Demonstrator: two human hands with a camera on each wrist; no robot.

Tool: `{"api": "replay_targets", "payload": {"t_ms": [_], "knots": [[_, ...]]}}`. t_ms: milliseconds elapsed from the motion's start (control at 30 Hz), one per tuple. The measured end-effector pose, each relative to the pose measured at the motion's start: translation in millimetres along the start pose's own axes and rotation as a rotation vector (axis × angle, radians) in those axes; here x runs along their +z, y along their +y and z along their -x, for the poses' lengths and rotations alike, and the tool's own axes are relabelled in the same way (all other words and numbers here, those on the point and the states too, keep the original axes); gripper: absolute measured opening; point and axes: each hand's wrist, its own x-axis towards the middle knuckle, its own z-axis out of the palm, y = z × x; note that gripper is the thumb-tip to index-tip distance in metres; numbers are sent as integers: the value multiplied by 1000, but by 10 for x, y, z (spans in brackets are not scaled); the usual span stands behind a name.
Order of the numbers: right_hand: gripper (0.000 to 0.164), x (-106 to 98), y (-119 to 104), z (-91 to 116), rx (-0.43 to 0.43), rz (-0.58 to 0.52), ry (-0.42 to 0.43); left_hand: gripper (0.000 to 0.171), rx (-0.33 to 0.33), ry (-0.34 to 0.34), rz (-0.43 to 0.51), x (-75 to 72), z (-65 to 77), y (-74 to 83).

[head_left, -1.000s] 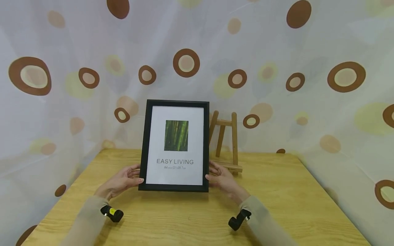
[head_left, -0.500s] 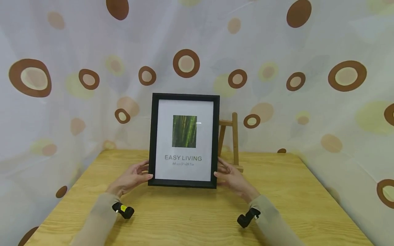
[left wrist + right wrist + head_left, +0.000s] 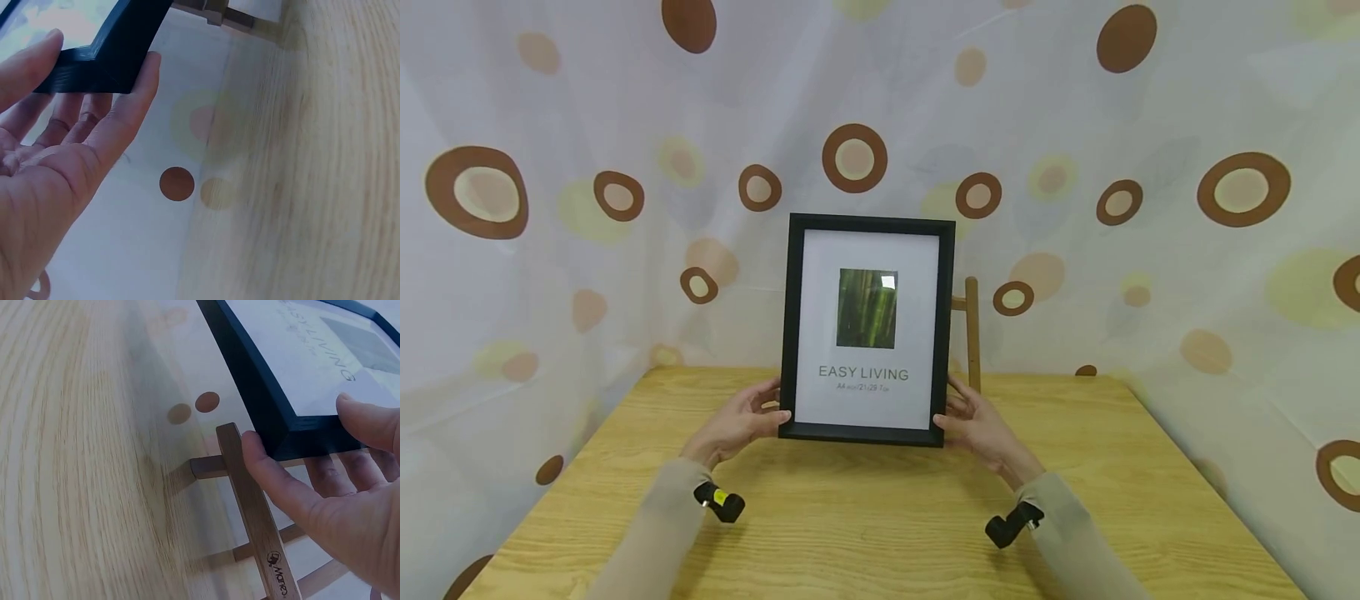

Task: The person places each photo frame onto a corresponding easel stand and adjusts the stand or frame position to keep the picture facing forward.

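A black picture frame [image 3: 866, 432] with a white "EASY LIVING" sheet and a small green bamboo picture faces me, lifted over the table. My left hand [image 3: 739, 422] grips its lower left side, thumb on the front and fingers behind. At the lower right side my right hand [image 3: 981, 429] holds it the same way. Behind the frame stands a small wooden easel [image 3: 973, 333], mostly hidden in the head view. The right wrist view shows the easel's ledge [image 3: 253, 512] with a printed mark, close beyond the right fingertips.
The light wooden table [image 3: 865, 533] spreads below both hands. A white sheet [image 3: 1060, 100] with brown and yellow spots hangs behind and along both sides. Small black cameras sit on both wrists, the left one [image 3: 721, 502] with a yellow patch.
Both hands have carried the picture frame to the right and upward. It now covers more of the easel, leaving only its right side in sight in the head view.
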Motion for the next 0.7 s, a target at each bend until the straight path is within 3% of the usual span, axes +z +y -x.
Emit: {"api": "replay_targets", "payload": {"t_ms": [200, 700], "knots": [[76, -62, 17, 15, -9, -10, -4, 81, -26, 22, -70, 48, -51, 32], [76, -264, -2, 92, -26, 27, 55, 93, 15, -60, -123, 172, -164, 198]]}}
